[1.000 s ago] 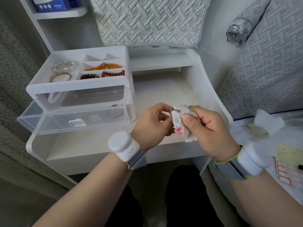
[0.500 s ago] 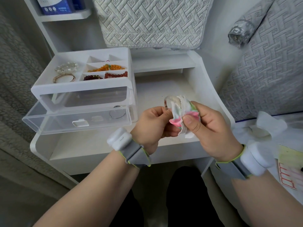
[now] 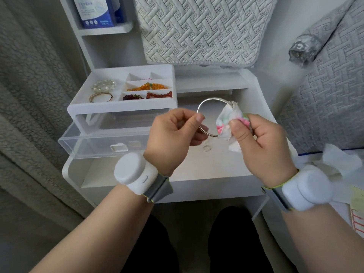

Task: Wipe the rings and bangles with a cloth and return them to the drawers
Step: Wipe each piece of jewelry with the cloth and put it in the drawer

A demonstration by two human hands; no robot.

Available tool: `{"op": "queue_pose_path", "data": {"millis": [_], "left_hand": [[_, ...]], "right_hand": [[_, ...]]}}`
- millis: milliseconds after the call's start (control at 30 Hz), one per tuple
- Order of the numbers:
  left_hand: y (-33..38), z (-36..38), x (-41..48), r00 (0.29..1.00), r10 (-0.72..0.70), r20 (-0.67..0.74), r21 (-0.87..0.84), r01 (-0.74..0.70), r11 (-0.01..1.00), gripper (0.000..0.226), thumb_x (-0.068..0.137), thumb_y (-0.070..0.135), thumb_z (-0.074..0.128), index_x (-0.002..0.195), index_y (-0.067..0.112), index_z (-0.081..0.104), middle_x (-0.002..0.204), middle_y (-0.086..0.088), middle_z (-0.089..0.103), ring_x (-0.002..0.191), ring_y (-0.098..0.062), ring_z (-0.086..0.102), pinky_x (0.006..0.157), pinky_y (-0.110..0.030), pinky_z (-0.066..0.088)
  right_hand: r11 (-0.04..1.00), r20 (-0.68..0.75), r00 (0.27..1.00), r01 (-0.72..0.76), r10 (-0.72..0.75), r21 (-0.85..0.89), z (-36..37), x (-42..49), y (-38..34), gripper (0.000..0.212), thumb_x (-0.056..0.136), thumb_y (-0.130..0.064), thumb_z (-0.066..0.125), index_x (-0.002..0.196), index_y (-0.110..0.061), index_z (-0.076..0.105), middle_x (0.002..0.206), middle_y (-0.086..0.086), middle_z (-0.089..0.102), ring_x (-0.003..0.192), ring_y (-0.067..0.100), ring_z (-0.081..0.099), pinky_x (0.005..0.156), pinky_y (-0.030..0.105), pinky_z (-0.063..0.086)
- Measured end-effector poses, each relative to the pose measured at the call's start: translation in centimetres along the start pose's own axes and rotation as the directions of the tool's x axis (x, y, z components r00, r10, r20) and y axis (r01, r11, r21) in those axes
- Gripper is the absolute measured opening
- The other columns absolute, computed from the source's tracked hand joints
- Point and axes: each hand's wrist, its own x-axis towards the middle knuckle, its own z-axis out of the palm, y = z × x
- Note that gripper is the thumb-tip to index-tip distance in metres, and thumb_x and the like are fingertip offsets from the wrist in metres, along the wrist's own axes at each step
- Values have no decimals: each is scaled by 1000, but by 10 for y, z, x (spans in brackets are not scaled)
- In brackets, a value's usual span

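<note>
My left hand pinches the left side of a thin silver bangle above the white table. My right hand grips a white cloth with pink and green print, folded over the bangle's right side. Two small silver rings lie on the table surface under the hands. The white jewellery organiser stands at the left with its clear lower drawer pulled out. Its top tray holds a gold bangle, a clear bead bracelet, and orange and red bead bracelets.
A quilted cushion leans behind the table. A blue and white box stands on a shelf at upper left. A grey quilted bed lies right, with crumpled tissue and a paper card on it. A grey curtain hangs left.
The hands have drawn apart, and most of the bangle now shows as an open hoop, where before the cloth was bunched over it. The rings on the table have come into sight.
</note>
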Motion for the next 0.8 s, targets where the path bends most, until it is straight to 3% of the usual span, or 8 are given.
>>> {"op": "queue_pose_path", "data": {"millis": [100, 233, 367, 467, 533, 633, 700, 800], "left_hand": [[5, -10, 2, 995, 68, -78, 45, -64, 997, 11, 89, 9, 60, 79, 14, 61, 65, -1, 70, 59, -18, 67, 60, -31, 58], [13, -28, 2, 967, 211, -142, 244, -173, 954, 11, 87, 10, 62, 78, 17, 62, 73, -7, 69, 63, -15, 67, 65, -30, 57], [25, -56, 13, 927, 325, -188, 450, -213, 867, 6, 86, 15, 63, 81, 16, 66, 74, 3, 68, 64, -14, 67, 69, -37, 57], [32, -84, 26, 896, 397, -200, 625, -195, 755, 7, 85, 18, 64, 81, 15, 68, 72, 9, 67, 68, -18, 66, 71, -34, 55], [32, -103, 34, 895, 404, -188, 720, -154, 676, 8, 84, 18, 64, 81, 14, 70, 72, 8, 65, 70, -16, 64, 72, -28, 51], [27, -118, 45, 918, 369, -144, 829, -91, 551, 8, 85, 19, 62, 84, 14, 70, 78, 4, 66, 73, -14, 59, 66, -17, 38], [24, -125, 50, 934, 342, -105, 874, -77, 480, 9, 85, 19, 62, 86, 14, 69, 83, 1, 67, 75, -12, 55, 64, -16, 33], [22, -129, 55, 958, 285, -40, 923, -74, 379, 8, 85, 19, 61, 87, 17, 69, 88, 1, 66, 81, -14, 54, 70, -23, 38]], "right_hand": [[987, -35, 996, 81, -87, -140, 9, 5, -6, 50, 90, -38, 46, 59, 1, 44, 52, 3, 37, 53, 16, 34, 50, 25, 26], [922, -17, 979, 185, -203, -340, 27, 15, -15, 42, 91, -34, 44, 57, -15, 30, 54, -14, 21, 55, 20, 31, 53, 30, 22], [929, 27, 971, 236, -238, -286, 45, 23, -24, 40, 93, -33, 43, 59, -17, 28, 54, -13, 22, 55, 22, 31, 53, 31, 23], [949, 45, 977, 215, -210, -231, 52, 23, -23, 44, 93, -34, 42, 58, -7, 39, 52, -2, 34, 53, 25, 37, 50, 37, 31], [962, 84, 980, 191, -178, -194, 58, 21, -21, 40, 93, -33, 44, 67, -4, 51, 55, 0, 42, 54, 24, 41, 51, 36, 35], [974, 114, 981, 173, -157, -145, 65, 19, -22, 22, 92, -26, 49, 98, -11, 63, 70, -7, 54, 64, 12, 46, 60, 29, 37], [978, 138, 980, 161, -142, -132, 70, 19, -24, 27, 91, -26, 50, 110, -12, 63, 78, -4, 62, 69, 13, 53, 62, 31, 42], [983, 196, 974, 140, -115, -122, 76, 17, -24, 32, 92, -31, 48, 116, -15, 61, 87, 1, 68, 75, 21, 61, 64, 37, 49]]}}
